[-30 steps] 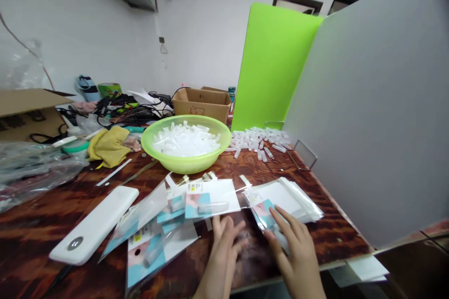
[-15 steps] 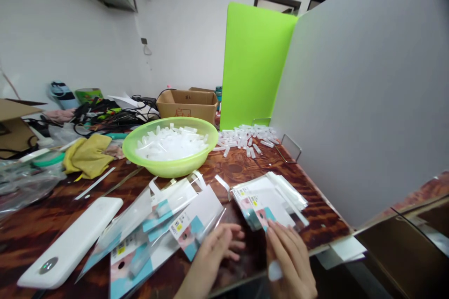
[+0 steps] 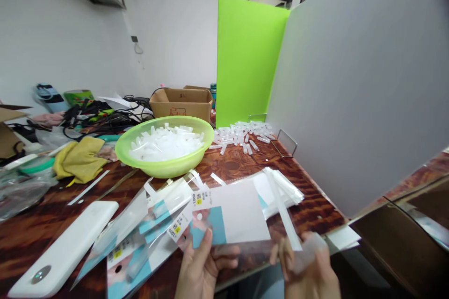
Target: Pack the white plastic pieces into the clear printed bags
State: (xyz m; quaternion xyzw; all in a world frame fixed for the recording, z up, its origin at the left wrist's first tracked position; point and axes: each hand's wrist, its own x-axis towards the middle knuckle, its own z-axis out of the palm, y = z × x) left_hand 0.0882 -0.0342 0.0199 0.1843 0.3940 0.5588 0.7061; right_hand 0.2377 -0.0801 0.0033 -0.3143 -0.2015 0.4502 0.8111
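Note:
My left hand (image 3: 206, 261) grips the lower left of a clear plastic bag holding a printed card (image 3: 242, 212), thumb in front and fingers behind. The card is white with a blue and pink end, and it is raised above the table. At the bag's right end, beside its white sealing strip (image 3: 283, 210), my right hand (image 3: 308, 266) is closed on a small translucent plastic piece (image 3: 308, 252). Motion blurs those fingers; whether they also pinch the bag I cannot tell. Behind lies a stack of clear bags (image 3: 286, 187). Several bagged cards (image 3: 140, 252) overlap to the left.
A green bowl (image 3: 164, 167) holds many translucent plastic pieces, with more loose pieces (image 3: 242, 133) beside it. A white power bank (image 3: 66, 247) and a yellow cloth (image 3: 82, 159) lie left. A cardboard box (image 3: 180, 105) stands behind. Green (image 3: 250, 60) and grey (image 3: 358, 88) partitions border the right.
A bagged card has come up off the right-hand stack and now sits in my left hand, which has closed. My right hand has moved right, to the bag's end.

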